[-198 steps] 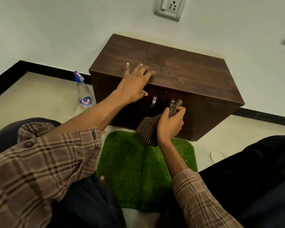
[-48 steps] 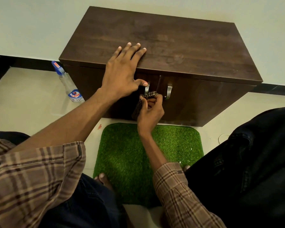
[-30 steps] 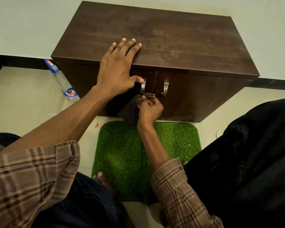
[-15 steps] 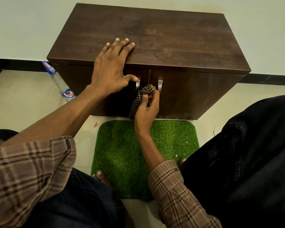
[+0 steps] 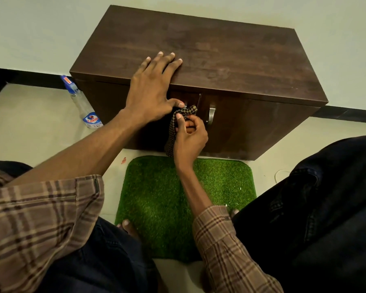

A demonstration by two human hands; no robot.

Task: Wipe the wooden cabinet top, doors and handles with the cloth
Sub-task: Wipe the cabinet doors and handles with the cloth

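A: Where's the cloth [image 5: 173, 132]?

B: Pinched in my right hand [image 5: 190, 137], bunched on the left handle [image 5: 185, 106], just above my fingertips [image 5: 179, 116]. That handle runs upright.

A: And the left hand [image 5: 150, 92]?

B: Flat, fingers straight on the cabinet [image 5: 230, 51] top, thumb by that handle. The other handle [image 5: 211, 115] lies bare just right of my right fingers, so I judge the right hand nearer it.

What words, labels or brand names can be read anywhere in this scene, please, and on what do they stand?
"Colin": on the blue and red label of the spray bottle standing on the floor left of the cabinet.
The orange sticker on the bottle's blue spray head: too small to read.
Smaller print below the brand name: blurred.
No other text shows.
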